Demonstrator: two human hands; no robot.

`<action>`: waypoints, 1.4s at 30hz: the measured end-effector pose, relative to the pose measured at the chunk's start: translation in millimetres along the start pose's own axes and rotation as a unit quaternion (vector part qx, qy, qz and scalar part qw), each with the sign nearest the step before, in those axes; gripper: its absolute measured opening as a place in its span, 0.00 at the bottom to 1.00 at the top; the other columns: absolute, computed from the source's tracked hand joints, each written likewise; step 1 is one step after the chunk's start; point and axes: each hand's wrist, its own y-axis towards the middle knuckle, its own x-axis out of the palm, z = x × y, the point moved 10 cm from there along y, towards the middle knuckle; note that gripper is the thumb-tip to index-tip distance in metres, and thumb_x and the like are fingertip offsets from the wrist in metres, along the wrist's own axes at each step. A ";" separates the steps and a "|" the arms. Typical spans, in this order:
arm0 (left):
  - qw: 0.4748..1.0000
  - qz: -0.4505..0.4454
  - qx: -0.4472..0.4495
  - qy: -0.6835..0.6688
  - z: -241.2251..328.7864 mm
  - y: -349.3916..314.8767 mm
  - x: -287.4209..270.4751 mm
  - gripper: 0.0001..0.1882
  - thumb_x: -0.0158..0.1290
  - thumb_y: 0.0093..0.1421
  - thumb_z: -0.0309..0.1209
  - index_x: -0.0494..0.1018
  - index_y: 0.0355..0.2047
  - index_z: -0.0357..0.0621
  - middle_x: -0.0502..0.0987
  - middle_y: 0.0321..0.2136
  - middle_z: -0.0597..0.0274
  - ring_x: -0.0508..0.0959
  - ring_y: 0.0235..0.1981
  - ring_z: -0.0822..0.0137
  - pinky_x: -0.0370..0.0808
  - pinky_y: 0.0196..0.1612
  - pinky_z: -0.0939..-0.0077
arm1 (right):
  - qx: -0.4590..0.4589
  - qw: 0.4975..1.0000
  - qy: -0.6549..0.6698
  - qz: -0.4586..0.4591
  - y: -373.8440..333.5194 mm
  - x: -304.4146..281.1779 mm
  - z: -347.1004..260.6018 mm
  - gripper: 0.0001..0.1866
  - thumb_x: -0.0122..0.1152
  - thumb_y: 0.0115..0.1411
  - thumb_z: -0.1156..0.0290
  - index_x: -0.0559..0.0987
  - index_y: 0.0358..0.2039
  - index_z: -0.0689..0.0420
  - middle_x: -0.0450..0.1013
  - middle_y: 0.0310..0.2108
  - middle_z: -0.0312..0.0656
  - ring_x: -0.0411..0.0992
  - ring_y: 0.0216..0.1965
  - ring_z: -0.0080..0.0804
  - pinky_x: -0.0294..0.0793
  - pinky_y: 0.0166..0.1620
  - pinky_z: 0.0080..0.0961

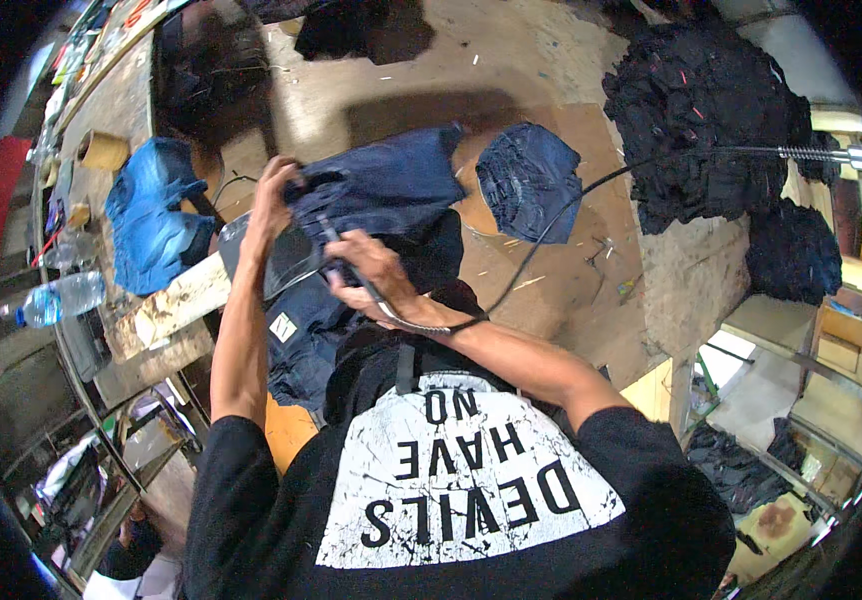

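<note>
A dark blue denim garment is stretched across the table in front of me. My left hand is closed on its left edge, where the cloth is bunched. Just to the right and nearer, my right hand is wrapped around a slim dark tool whose kind I cannot make out; its tip touches or nearly touches the cloth. A black cord runs from beside my right wrist toward the far right. Below my hands lies more dark denim with a pale label on it.
A folded pair of denim shorts lies to the right. Large piles of black garments fill the far right. On the left are light blue jeans, a thread cone and a plastic bottle. The wooden table spreads around.
</note>
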 end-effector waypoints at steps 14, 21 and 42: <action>0.951 0.137 -0.194 0.199 92.4 -111.2 5.9 0.43 0.53 0.68 0.58 0.59 0.77 0.51 0.51 0.79 0.48 0.53 0.79 0.50 0.45 0.79 0.41 | -0.051 0.990 -0.061 -0.120 100.9 1.3 81.1 0.22 0.78 0.59 0.64 0.81 0.51 0.57 0.81 0.51 0.49 0.80 0.53 0.46 0.76 0.59 0.38; 0.916 0.174 -0.345 0.108 29.2 -161.1 5.7 0.42 0.54 0.70 0.55 0.57 0.77 0.52 0.55 0.78 0.53 0.58 0.77 0.52 0.50 0.78 0.52 | 0.033 0.992 -0.053 -0.105 110.3 -1.7 143.0 0.22 0.78 0.60 0.63 0.81 0.51 0.58 0.83 0.48 0.50 0.81 0.50 0.46 0.78 0.56 0.38; 0.904 0.178 -0.343 0.182 34.8 -128.9 14.2 0.50 0.41 0.71 0.67 0.57 0.75 0.34 0.51 0.79 0.49 0.47 0.81 0.54 0.36 0.79 0.36 | 0.082 0.980 0.035 -0.175 101.6 35.2 124.6 0.17 0.72 0.67 0.66 0.79 0.50 0.63 0.79 0.47 0.47 0.76 0.48 0.37 0.76 0.55 0.36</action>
